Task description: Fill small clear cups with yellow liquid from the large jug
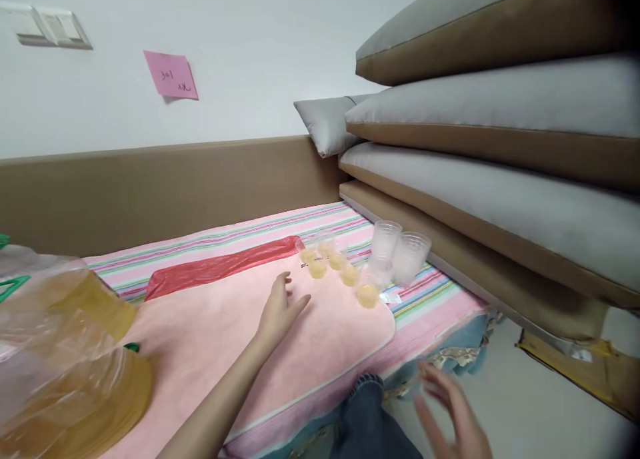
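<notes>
My left hand hovers over the pink mat, thumb and fingers apart, with nothing in it. Just beyond its fingertips stand several clear plastic cups, each with a little yellow liquid at the bottom. Two stacks of clear cups rise behind them on the right. Lower down, past the bed's edge, my right hand is raised, slightly blurred, its fingers apart and no object visible between them.
Large clear jugs of yellow liquid in plastic wrapping fill the left side. A red plastic bag lies along the mat's far edge on the striped cloth. Thick grey-brown cushions are piled at right. A yellow package rests on the floor.
</notes>
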The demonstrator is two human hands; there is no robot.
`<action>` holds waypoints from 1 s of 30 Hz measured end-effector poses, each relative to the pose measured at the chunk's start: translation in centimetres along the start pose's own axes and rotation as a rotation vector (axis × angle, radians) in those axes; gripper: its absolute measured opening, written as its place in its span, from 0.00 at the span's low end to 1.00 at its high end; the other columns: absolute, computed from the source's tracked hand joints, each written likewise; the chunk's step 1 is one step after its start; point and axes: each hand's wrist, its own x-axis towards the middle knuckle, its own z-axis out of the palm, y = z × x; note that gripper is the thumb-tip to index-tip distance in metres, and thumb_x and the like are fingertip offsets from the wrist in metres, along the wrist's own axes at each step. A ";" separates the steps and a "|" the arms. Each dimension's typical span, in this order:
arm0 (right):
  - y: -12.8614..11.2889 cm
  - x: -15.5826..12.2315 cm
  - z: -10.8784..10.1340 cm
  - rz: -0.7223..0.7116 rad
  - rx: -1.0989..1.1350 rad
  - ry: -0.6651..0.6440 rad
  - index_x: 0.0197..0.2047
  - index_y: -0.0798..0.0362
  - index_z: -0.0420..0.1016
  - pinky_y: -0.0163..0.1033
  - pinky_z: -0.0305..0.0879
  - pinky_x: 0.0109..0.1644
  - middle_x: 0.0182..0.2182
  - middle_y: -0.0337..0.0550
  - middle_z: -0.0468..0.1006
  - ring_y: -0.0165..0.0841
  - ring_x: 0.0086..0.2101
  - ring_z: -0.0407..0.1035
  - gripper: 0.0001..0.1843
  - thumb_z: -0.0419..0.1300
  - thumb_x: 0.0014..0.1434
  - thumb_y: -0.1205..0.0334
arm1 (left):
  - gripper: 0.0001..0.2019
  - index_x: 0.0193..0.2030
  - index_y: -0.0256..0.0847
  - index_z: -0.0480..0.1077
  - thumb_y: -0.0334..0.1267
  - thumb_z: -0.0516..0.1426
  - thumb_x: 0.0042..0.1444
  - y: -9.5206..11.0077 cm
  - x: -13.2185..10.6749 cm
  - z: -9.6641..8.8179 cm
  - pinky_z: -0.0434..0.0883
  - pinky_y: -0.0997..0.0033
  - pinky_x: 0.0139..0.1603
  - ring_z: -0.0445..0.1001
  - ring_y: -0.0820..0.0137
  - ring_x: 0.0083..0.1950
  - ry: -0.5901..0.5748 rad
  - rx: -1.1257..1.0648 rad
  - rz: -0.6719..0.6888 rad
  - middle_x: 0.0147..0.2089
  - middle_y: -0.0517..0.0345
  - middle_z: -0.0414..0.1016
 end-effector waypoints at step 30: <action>-4.3 19.5 0.2 -0.621 -0.739 0.003 0.42 0.55 0.78 0.37 0.54 0.34 0.40 0.47 0.72 0.37 0.40 0.64 0.10 0.54 0.68 0.66 | 0.17 0.57 0.44 0.61 0.40 0.52 0.61 -1.3 -9.7 -4.0 0.73 0.58 0.51 0.74 0.62 0.53 0.065 0.182 0.244 0.56 0.50 0.71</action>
